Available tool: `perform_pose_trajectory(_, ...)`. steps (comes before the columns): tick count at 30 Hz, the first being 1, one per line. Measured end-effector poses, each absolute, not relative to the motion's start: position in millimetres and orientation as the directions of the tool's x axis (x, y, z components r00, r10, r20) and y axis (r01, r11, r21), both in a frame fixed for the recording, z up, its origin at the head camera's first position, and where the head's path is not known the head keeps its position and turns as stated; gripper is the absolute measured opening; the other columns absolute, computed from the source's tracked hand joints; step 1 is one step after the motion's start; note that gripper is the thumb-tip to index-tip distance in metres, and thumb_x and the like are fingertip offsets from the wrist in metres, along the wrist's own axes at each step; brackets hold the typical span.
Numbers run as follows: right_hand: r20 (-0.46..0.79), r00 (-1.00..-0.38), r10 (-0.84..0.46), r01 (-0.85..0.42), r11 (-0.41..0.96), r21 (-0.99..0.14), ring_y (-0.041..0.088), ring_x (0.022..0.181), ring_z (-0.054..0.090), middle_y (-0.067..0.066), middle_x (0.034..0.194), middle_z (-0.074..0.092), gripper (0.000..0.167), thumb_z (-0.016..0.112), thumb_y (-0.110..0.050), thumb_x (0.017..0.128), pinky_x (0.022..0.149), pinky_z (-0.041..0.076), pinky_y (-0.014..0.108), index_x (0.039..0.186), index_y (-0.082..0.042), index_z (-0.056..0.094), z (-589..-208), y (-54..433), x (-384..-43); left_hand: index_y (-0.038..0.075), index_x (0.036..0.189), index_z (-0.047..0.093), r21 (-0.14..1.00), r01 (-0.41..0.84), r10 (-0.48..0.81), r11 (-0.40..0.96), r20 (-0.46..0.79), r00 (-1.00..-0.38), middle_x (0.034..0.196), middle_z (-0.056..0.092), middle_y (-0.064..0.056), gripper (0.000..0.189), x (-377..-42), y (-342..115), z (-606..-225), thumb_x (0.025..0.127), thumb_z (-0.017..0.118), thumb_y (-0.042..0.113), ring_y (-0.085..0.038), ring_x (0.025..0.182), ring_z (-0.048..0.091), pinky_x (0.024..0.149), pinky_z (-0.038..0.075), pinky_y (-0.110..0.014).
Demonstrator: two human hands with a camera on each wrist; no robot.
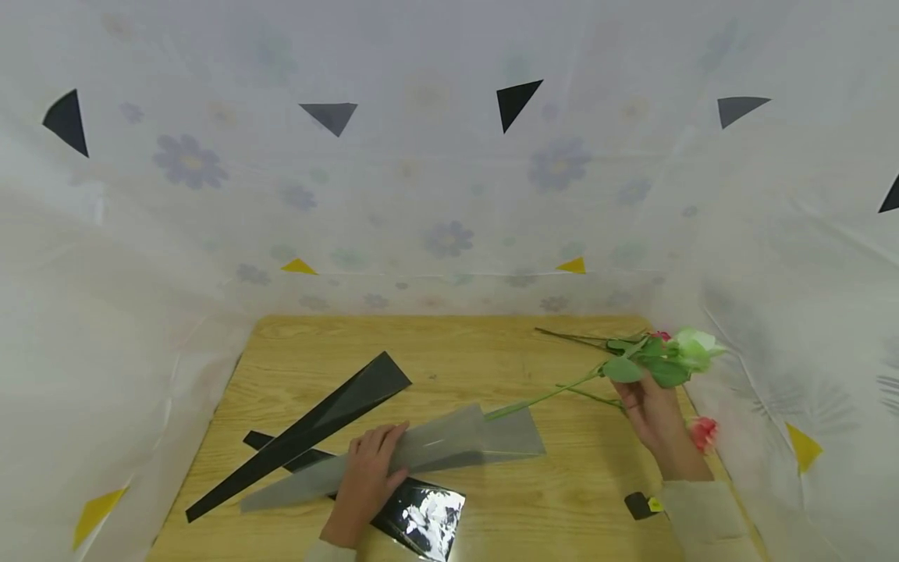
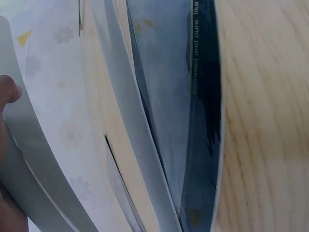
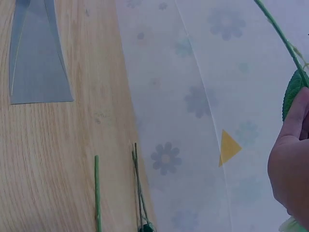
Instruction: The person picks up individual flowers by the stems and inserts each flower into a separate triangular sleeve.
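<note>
My left hand (image 1: 367, 478) grips a grey translucent flower sleeve (image 1: 442, 443), narrow at the left and wide at the right, above the table. In the left wrist view, a fingertip (image 2: 10, 89) presses on the grey sheet. My right hand (image 1: 656, 417) pinches the stem of a pale green-white rose (image 1: 695, 349) just under its leaves. The rose's head points right, and its green stem (image 1: 541, 398) slants down leftward, with the tip at the sleeve's wide opening. Whether the tip sits inside or in front of the sleeve, I cannot tell.
A black sleeve (image 1: 302, 433) lies at the left; another, shiny one (image 1: 424, 515) lies partly beneath the grey one. Behind and beside the right hand are dark-stemmed flowers (image 1: 572, 337) and a pink flower (image 1: 704, 433). A small black object (image 1: 637, 506) sits near the right sleeve cuff.
</note>
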State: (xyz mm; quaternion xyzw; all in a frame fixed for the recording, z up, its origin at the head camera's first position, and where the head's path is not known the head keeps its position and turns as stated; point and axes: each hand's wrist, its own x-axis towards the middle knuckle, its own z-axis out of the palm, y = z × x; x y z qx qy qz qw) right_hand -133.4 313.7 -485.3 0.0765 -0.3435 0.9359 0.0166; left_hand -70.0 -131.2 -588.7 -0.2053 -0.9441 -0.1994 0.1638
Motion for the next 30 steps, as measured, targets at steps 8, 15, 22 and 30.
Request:
perform_pose_trajectory(8,0.199,-0.980,-0.023,-0.130,-0.684,-0.718,0.015,0.084,0.062,0.005,0.099,0.058,0.026,0.038,0.005,0.096,0.072,0.051,0.025,0.118,-0.004,0.048,-481,290,-123,0.021,0.139,0.043,0.322,0.479,0.336,0.817,0.408,-0.849,0.117,0.051,-0.002,0.083,-71,-127,-584,0.066,0.081,0.031,-0.022,0.102,0.049,0.080,0.038,-0.045)
perform_pose_trajectory(15,0.200,-0.979,-0.036,-0.121,-0.690,-0.713,0.019,0.097,0.061,0.007,0.108,0.058,0.033,0.038,0.008,0.095,0.083,0.048,0.029,0.126,-0.001,0.041,-486,271,-115,0.021,0.139,0.042,0.311,0.515,0.366,0.799,0.428,-0.826,0.115,0.051,-0.002,0.083,-73,-121,-579,0.066,0.080,0.032,-0.021,0.100,0.050,0.078,0.040,-0.044)
perform_pose_trajectory(22,0.228,-0.968,-0.105,-0.101,-0.670,-0.736,0.017,0.096,0.061,0.006,0.106,0.058,0.033,0.033,0.011,0.095,0.083,0.048,0.029,0.117,-0.005,0.051,-487,255,-113,0.019,0.139,0.042,0.292,0.554,0.389,0.780,0.467,-0.794,0.113,0.051,-0.003,0.088,-77,-114,-575,0.062,0.082,0.031,-0.022,0.098,0.050,0.078,0.042,-0.044)
perform_pose_trajectory(30,0.233,-0.964,-0.128,-0.101,-0.636,-0.765,0.016,0.091,0.061,0.005,0.101,0.059,0.033,0.034,0.016,0.093,0.079,0.050,0.028,0.109,-0.005,0.055,-485,242,-112,0.020,0.142,0.038,0.294,0.566,0.400,0.770,0.468,-0.788,0.115,0.050,-0.003,0.091,-81,-106,-573,0.063,0.082,0.032,-0.021,0.103,0.049,0.081,0.039,-0.042)
